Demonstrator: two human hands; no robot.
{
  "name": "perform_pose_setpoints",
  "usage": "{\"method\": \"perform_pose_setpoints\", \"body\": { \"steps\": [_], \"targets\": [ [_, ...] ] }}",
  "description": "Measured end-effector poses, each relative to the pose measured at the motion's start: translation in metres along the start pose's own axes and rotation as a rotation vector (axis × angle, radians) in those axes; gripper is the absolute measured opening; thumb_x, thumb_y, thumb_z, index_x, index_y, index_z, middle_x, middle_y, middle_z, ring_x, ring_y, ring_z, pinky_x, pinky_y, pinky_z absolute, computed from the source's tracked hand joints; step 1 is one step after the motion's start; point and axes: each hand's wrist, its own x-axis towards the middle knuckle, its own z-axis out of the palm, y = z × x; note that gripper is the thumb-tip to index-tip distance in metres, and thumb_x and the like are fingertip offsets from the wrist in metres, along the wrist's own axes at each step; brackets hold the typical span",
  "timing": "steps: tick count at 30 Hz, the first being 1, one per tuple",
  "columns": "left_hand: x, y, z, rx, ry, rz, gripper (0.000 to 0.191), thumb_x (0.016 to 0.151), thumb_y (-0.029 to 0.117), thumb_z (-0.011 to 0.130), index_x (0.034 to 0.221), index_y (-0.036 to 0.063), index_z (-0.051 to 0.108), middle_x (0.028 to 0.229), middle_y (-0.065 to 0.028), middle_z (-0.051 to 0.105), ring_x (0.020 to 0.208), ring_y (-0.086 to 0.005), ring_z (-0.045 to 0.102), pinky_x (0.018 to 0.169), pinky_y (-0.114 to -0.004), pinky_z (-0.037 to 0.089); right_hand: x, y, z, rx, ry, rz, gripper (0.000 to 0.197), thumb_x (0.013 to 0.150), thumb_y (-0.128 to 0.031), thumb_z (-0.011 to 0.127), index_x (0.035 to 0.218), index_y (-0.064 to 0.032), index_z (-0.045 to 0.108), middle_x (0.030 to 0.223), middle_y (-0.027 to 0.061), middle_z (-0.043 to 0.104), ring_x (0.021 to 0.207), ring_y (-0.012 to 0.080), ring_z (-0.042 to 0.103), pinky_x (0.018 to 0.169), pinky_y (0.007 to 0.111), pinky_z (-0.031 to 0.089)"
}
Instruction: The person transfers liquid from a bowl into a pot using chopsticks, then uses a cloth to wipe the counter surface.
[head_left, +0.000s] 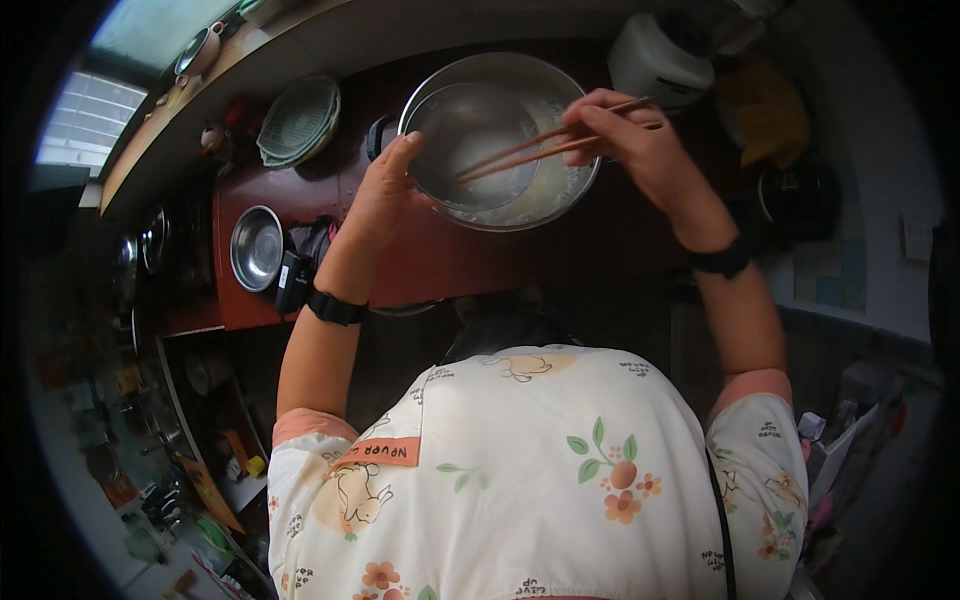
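My left hand grips the near left rim of a round metal bowl, which sits within the outline of a larger metal pot. My right hand holds a pair of wooden chopsticks whose tips reach into the inner bowl. Whether the tips touch its bottom I cannot tell. Pale, cloudy liquid with bubbles at its edge shows in the pot, right of the bowl. A dark handle sticks out at the pot's left side.
On the dark red counter are an empty metal bowl, a black device and stacked plastic colanders. A white appliance stands behind on the right, near a yellow cloth. A sill runs along the upper left.
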Motion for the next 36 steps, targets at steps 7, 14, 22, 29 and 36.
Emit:
{"method": "perform_pose_setpoints", "body": {
  "steps": [7, 14, 22, 29, 36],
  "targets": [
    [-0.001, 0.000, 0.004, -0.043, 0.055, -0.011, 0.049, 0.096, 0.041, 0.054, 0.128, 0.0050, 0.054, 0.119, -0.0104, 0.060, 0.101, -0.0201, 0.062, 0.080, -0.033, 0.055, 0.002, 0.004, 0.022, 0.124, 0.051, -0.124, 0.027, 0.101, -0.023, 0.052, 0.104, -0.0004, 0.065, 0.092, 0.0126, 0.071, 0.079, 0.0191, 0.071, 0.074, 0.028, 0.058],
    [0.000, -0.002, 0.003, -0.003, 0.031, -0.016, 0.048, 0.095, 0.042, 0.055, 0.127, 0.0059, 0.055, 0.116, -0.0091, 0.061, 0.100, -0.0187, 0.063, 0.078, -0.032, 0.056, 0.004, 0.010, 0.021, 0.060, 0.080, -0.139, 0.023, 0.099, -0.017, 0.053, 0.101, 0.0008, 0.067, 0.091, 0.0127, 0.069, 0.078, 0.0202, 0.071, 0.073, 0.028, 0.060],
    [-0.003, -0.002, 0.001, 0.068, 0.025, 0.022, 0.041, 0.096, 0.036, 0.058, 0.125, 0.0073, 0.056, 0.110, -0.0051, 0.062, 0.093, -0.0139, 0.063, 0.068, -0.026, 0.055, 0.002, 0.009, 0.017, 0.061, 0.076, -0.083, 0.021, 0.098, -0.015, 0.054, 0.099, 0.0015, 0.067, 0.092, 0.0123, 0.070, 0.078, 0.0193, 0.071, 0.069, 0.026, 0.060],
    [-0.002, -0.006, 0.000, 0.145, 0.074, 0.151, 0.041, 0.096, 0.033, 0.059, 0.126, 0.0065, 0.055, 0.105, -0.0025, 0.062, 0.087, -0.0101, 0.062, 0.062, -0.023, 0.053, -0.003, 0.010, 0.012, 0.004, 0.100, -0.052, 0.021, 0.098, -0.015, 0.056, 0.101, 0.0018, 0.068, 0.090, 0.0113, 0.071, 0.077, 0.0189, 0.071, 0.071, 0.026, 0.059],
    [0.002, -0.007, -0.009, 0.136, 0.192, 0.149, 0.046, 0.093, 0.033, 0.064, 0.130, 0.0066, 0.054, 0.098, -0.0049, 0.064, 0.081, -0.0115, 0.064, 0.060, -0.023, 0.052, -0.029, -0.004, 0.017, -0.008, 0.071, 0.047, 0.024, 0.100, -0.018, 0.054, 0.104, 0.0005, 0.068, 0.095, 0.0115, 0.071, 0.082, 0.0195, 0.072, 0.074, 0.027, 0.059]
  ]
}}
